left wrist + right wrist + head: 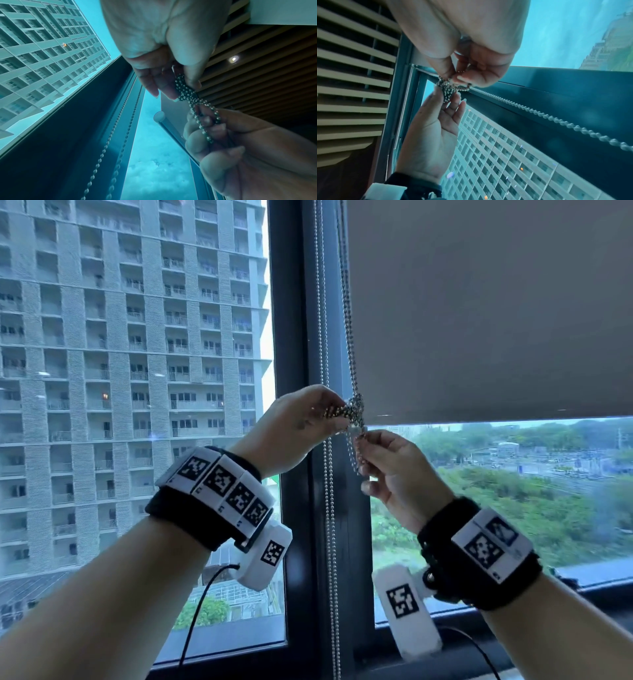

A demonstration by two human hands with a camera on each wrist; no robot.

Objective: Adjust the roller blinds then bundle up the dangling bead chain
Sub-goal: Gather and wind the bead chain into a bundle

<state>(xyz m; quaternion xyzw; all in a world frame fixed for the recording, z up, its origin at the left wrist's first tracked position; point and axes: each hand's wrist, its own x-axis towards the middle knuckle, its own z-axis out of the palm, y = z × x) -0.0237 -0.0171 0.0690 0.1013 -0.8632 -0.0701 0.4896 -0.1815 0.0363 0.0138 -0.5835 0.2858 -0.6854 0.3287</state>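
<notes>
I see the grey roller blind [479,309] drawn most of the way down on the right. At its left edge my left hand [298,422] pinches the wound bundle of bead chain [354,409], while my right hand [394,470] pinches the strands just below.
</notes>
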